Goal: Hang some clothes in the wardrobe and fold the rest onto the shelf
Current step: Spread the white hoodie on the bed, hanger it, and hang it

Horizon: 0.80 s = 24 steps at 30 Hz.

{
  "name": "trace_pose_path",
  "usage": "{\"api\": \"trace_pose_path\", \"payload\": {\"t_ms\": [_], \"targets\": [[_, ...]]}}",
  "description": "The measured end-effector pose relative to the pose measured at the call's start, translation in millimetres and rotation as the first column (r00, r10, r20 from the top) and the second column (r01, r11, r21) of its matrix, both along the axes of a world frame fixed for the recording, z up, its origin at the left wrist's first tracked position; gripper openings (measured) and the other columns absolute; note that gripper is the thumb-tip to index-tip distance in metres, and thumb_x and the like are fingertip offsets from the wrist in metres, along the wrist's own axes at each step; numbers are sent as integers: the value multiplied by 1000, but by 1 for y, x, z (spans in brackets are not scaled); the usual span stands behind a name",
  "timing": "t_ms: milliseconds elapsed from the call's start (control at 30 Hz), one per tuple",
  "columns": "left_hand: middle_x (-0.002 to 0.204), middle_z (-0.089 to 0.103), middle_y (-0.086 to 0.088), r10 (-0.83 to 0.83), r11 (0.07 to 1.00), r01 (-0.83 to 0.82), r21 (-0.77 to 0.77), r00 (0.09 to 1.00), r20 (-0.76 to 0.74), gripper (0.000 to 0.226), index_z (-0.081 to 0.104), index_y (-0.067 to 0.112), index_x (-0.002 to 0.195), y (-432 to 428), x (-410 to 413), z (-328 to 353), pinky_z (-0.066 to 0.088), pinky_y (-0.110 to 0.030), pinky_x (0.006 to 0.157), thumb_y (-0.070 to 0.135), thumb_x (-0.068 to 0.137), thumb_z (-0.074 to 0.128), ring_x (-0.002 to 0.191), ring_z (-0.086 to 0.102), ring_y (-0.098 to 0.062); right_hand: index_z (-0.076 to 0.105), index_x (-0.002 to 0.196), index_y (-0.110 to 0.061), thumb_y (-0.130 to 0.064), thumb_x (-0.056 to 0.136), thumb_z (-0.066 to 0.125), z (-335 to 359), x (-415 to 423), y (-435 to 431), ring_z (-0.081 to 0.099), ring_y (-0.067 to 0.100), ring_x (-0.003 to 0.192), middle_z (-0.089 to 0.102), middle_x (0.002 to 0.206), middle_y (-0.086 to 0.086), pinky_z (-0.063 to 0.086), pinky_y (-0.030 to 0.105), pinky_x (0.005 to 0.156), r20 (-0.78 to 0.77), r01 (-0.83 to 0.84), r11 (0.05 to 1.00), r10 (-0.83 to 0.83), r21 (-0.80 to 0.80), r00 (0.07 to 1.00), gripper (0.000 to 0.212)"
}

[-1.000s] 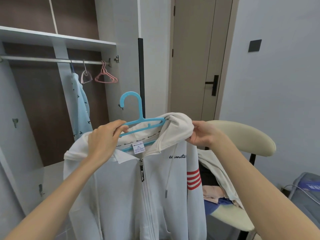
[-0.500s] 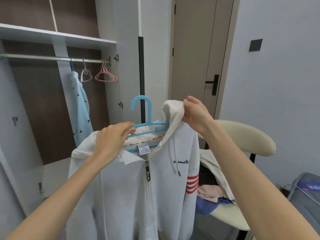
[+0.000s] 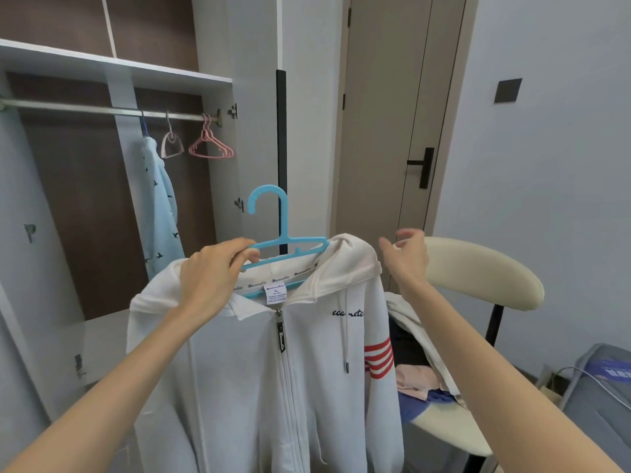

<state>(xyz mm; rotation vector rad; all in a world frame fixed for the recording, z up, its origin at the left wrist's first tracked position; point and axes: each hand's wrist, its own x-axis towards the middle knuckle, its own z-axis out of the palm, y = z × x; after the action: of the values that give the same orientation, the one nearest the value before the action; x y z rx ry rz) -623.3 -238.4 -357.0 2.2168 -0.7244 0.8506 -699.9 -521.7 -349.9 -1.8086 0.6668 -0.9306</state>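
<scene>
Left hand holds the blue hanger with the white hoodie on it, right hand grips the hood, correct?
Not quite: in the head view the right hand grips nothing, hovering beside the hood. The left hand does hold the blue hanger carrying the white hoodie.

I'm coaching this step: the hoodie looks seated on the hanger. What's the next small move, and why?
Probably carry the blue hanger to the rail: the white hoodie hangs from it, the left hand grips it, the right hand holds nothing.

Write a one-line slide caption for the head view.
Left hand grips a blue plastic hanger carrying a white zip-up hoodie, right hand open beside its hood, facing a wardrobe's metal rail.
</scene>
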Motion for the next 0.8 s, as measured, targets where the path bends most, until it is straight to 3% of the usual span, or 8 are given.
{"api": "trace_pose_path", "payload": {"t_ms": [100,167,233,400,567,667,733,800], "targets": [[90,72,14,-6,1000,5,18,1000,21,18,70,29,101,-4,-3,0,51,-33,62,32,95,54,76,62,-16,63,107,-21,-44,88,60,14,-4,21,56,11,99,59,102,-8,44,28,81,-98,-272,892,254,-362,962,29],[89,72,14,-19,999,18,26,1000,25,17,70,28,101,-6,-6,1,54,-37,64,32,95,55,79,65,-19,70,100,-26,-43,86,61,16,-3,23,55,11,92,58,97,-8,45,31,76,-257,-321,745,205,-584,944,23],[90,72,12,-28,999,27,40,999,25,18,71,26,102,-7,-9,1,54,-38,64,31,94,56,80,65,-18,74,96,-24,-32,88,63,15,-3,23,55,13,87,57,89,-9,39,30,71,-235,-263,704,139,-660,962,16],[96,73,7,-30,995,26,97,999,43,22,69,22,109,-7,-15,2,53,-34,68,30,93,57,85,66,-21,75,92,-12,-12,90,57,14,-4,33,58,25,87,67,92,5,35,30,69,-164,-152,690,48,-708,985,19],[108,71,-3,-73,961,53,270,995,64,36,64,17,122,-7,-20,12,57,-46,81,21,86,67,93,68,-30,77,77,-11,-4,78,52,44,-5,45,56,25,73,67,69,5,44,30,74,-86,-67,775,17,-629,996,27],[108,71,-3,-81,953,56,298,994,74,37,62,18,124,-8,-20,6,57,-46,79,22,88,66,91,68,-29,78,87,-13,-8,80,62,51,3,42,67,20,78,74,82,5,54,29,80,-116,-177,844,137,-507,984,18],[101,73,5,-86,984,78,161,995,40,29,66,20,119,-6,-17,-3,58,-41,76,25,92,60,84,69,-21,75,100,-14,-11,83,66,45,-1,35,68,14,81,74,98,5,52,16,80,-172,-345,853,300,-392,938,19],[95,72,12,-78,995,79,58,997,-10,24,68,23,113,-4,-13,-10,56,-33,73,29,94,55,79,67,-12,72,111,-15,-15,89,63,37,-9,29,64,14,102,69,115,2,39,10,85,-214,-358,768,287,-531,934,23]]}}
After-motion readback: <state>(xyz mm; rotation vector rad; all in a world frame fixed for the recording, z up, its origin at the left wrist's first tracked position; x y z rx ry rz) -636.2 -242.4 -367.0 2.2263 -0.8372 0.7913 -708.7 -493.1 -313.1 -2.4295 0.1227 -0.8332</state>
